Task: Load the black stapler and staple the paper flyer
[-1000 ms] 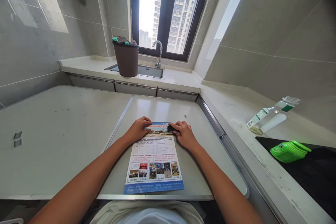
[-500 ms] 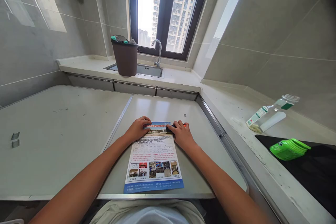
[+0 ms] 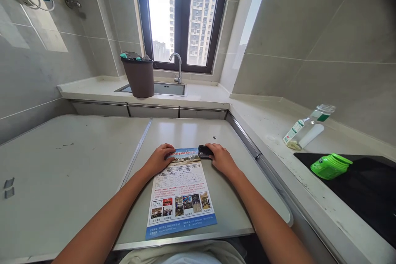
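A printed flyer (image 3: 182,189) with a blue top and bottom band lies flat on the table near its front edge. My left hand (image 3: 161,157) is closed on the flyer's upper left edge, thumb over the print. My right hand (image 3: 221,156) grips a black stapler (image 3: 204,152), whose jaw end reaches the flyer's upper right corner. Part of the stapler is hidden under my fingers.
Strips of staples (image 3: 9,188) lie on the table's left, with a small piece (image 3: 214,137) beyond my right hand. A brown bin (image 3: 137,76) stands by the sink (image 3: 170,89). At right are a clear bottle (image 3: 305,130) and a green jar (image 3: 331,166).
The camera view has shifted slightly. My right hand has drawn a little to the right relative to the flyer, and more of the stapler now shows. My left hand stays at the flyer's edge.
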Demonstrator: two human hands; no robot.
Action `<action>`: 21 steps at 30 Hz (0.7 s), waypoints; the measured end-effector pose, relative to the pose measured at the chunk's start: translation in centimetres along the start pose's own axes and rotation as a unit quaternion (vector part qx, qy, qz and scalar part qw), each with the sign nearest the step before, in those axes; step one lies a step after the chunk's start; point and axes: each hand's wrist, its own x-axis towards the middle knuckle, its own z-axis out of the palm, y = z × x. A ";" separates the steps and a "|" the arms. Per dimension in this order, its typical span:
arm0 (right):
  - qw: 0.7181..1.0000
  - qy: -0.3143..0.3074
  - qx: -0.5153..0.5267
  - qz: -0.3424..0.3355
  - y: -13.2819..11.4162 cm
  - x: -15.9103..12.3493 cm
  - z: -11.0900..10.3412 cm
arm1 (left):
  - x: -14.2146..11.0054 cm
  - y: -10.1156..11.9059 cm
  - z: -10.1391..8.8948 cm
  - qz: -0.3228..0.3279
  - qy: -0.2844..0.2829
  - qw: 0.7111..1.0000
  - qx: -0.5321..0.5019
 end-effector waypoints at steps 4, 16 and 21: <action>0.994 0.066 -0.050 0.071 0.2 0.1 -0.8 | 0.1 0.0 0.0 0.001 -0.004 1.000 0.005; 0.991 0.021 0.128 -0.039 -11.3 -2.8 0.1 | -0.2 5.5 -3.6 -0.032 0.212 0.975 -0.053; 0.989 -0.021 0.138 -0.039 -11.4 -3.4 0.9 | -6.7 15.1 -6.8 0.024 0.110 0.968 -0.223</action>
